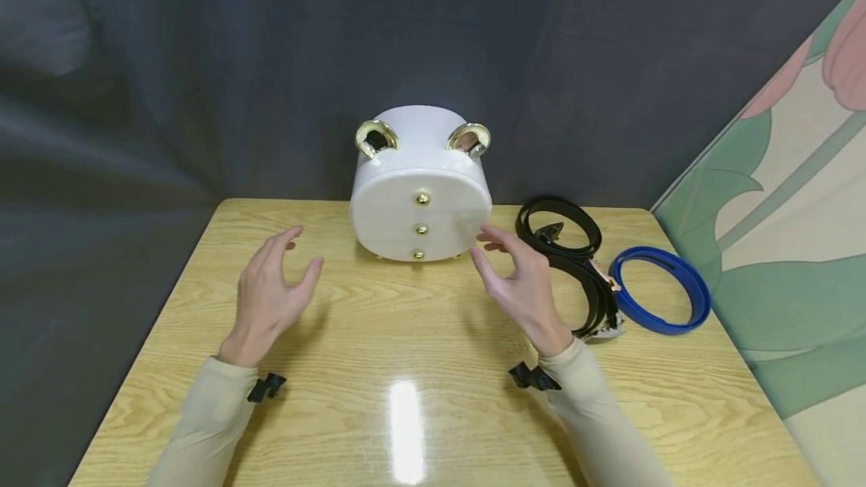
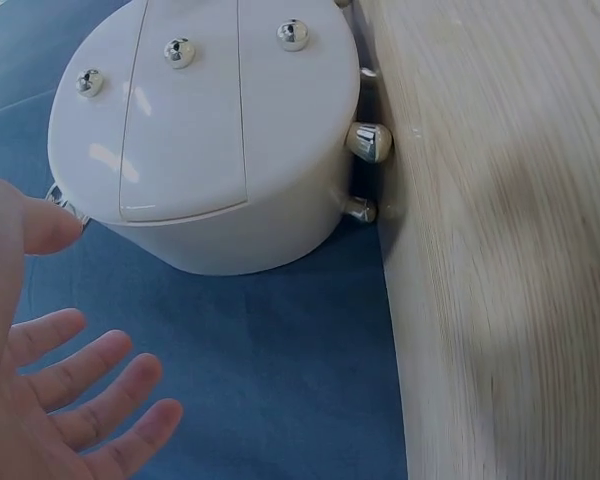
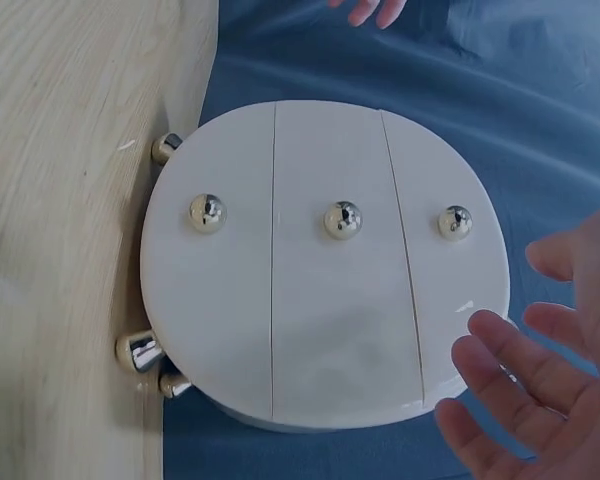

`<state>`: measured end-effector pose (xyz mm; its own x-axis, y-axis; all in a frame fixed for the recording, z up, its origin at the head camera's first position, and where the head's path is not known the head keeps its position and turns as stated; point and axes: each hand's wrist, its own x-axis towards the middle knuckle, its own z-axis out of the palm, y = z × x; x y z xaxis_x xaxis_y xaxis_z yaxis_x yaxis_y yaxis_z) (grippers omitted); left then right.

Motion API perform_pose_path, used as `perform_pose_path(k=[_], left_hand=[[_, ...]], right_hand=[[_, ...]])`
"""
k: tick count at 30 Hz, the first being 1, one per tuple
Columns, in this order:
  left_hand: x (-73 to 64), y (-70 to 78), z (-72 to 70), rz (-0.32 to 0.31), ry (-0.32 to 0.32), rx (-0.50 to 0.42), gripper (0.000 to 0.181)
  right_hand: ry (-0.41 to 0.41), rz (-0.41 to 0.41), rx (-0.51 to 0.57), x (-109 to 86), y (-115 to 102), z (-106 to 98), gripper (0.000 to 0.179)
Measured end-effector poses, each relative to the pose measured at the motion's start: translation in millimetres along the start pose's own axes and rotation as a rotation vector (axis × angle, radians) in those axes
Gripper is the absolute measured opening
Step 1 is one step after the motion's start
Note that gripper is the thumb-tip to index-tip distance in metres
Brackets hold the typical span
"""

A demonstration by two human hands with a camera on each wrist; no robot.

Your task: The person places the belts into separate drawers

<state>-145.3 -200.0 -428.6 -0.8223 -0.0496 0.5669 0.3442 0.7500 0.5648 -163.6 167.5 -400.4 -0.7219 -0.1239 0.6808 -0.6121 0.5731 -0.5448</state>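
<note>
A white rounded box with drawers (image 1: 389, 224) stands at the back of the table. Three gold knobs run down its front, two gold ear-like rings sit on top, and small gold feet hold it up. My left hand (image 1: 271, 295) hovers to the left and in front of it, fingers spread and holding nothing. On the other side my right hand (image 1: 521, 284) is held up, thumb and fingers apart, near the box's right lower edge. In the right wrist view the drawer fronts (image 3: 340, 310) all look closed, with my fingers beside them.
Right of the box lie coiled black belts (image 1: 588, 228) with metal buckles and a coiled blue belt (image 1: 700, 295). Behind the wooden table (image 1: 352, 397) hangs a dark cloth (image 1: 284, 58). A flower-patterned cloth (image 1: 778, 246) borders the right side.
</note>
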Motion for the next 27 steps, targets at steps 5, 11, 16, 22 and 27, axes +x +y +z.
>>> perform_pose_path(k=[5, 11, 16, 22, 27], left_hand=[[1.1, 2.2, 5.0, -0.011, 0.002, -0.012, 0.055], [1.7, 3.8, 8.1, -0.023, -0.012, -0.012, 0.055], [2.1, 4.1, 9.4, -0.025, -0.016, -0.012, 0.055], [6.0, 5.5, 13.4, -0.032, -0.01, -0.028, 0.054], [9.0, 7.6, 17.1, -0.063, -0.026, -0.041, 0.055]], right_hand=[[0.013, -0.017, 0.01, 3.2, -2, 6, 0.034], [0.015, -0.021, 0.021, 6.1, -4, 13, 0.032], [0.024, -0.023, 0.04, 7.6, -6, 19, 0.032], [0.006, -0.004, 0.073, 12.3, -9, 24, 0.032], [0.017, 0.02, 0.081, 14.8, -11, 30, 0.031]])
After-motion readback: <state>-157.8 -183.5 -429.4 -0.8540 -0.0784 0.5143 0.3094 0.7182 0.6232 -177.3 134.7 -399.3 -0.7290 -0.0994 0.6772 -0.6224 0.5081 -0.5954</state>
